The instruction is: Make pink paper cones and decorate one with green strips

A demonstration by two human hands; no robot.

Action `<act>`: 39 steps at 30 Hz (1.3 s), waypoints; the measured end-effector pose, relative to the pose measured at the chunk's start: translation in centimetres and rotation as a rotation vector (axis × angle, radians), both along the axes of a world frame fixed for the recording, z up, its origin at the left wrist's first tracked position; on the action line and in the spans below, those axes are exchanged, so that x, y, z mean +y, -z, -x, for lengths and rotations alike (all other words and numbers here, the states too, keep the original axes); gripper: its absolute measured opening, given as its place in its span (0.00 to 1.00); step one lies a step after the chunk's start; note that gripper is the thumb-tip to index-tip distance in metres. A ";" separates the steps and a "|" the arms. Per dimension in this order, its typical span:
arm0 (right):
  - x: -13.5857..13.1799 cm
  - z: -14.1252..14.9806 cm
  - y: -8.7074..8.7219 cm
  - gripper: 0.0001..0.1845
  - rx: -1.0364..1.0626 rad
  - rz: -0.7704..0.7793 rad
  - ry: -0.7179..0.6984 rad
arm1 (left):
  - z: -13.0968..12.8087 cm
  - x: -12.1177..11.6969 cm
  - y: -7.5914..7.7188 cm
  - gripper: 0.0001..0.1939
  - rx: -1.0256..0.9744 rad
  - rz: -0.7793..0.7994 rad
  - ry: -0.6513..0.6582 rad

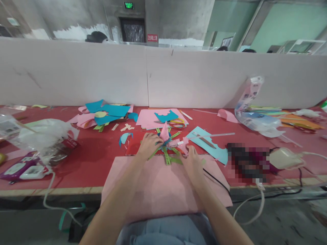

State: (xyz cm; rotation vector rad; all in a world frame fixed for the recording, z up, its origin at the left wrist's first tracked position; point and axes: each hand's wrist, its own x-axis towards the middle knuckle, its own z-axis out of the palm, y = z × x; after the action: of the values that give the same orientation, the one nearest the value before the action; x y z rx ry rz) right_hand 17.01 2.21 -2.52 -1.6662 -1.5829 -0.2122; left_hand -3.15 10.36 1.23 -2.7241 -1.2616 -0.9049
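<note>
This is looking like a craft workshop: a paper model (165,131), scissors (180,120) and cut sheets (117,110) are lying along a red bench (89,170), a white partition (102,75) is running behind, and an exit sign (129,5) is glowing against raw concrete (178,20) (ragged white paint (76,32) is covering its lower part).

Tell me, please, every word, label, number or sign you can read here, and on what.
"EXIT": green sign, top; its Chinese characters are blurred.
"卫生间…上三楼": red sign; gap blurred.
Too small or blurred: print on the right plastic bag, red label on the left plastic bag, marks on the green strips.
</note>
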 end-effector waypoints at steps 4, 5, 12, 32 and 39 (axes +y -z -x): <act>-0.1 0.1 -0.1 0.13 0.003 0.000 -0.001 | 0.0 0.1 0.1 0.08 -0.003 -0.006 0.004; -0.1 0.1 -0.2 0.13 0.004 0.000 -0.001 | 0.0 0.1 0.1 0.08 -0.003 -0.007 0.005; -0.2 0.0 -0.1 0.13 0.007 0.019 -0.014 | 0.0 0.0 0.0 0.08 -0.001 -0.002 0.006; -0.9 -0.3 -0.6 0.14 -0.051 0.069 0.142 | 0.1 0.1 0.1 0.09 0.004 0.032 0.010; -0.9 -0.3 -0.7 0.16 -0.054 0.047 0.164 | 0.1 0.0 0.0 0.09 0.023 0.016 0.014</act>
State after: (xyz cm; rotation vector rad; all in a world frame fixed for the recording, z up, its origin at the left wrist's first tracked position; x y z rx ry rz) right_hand 17.36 1.35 -1.85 -1.8425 -1.5016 -0.3089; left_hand -3.27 10.34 1.20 -2.7507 -1.2530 -0.8665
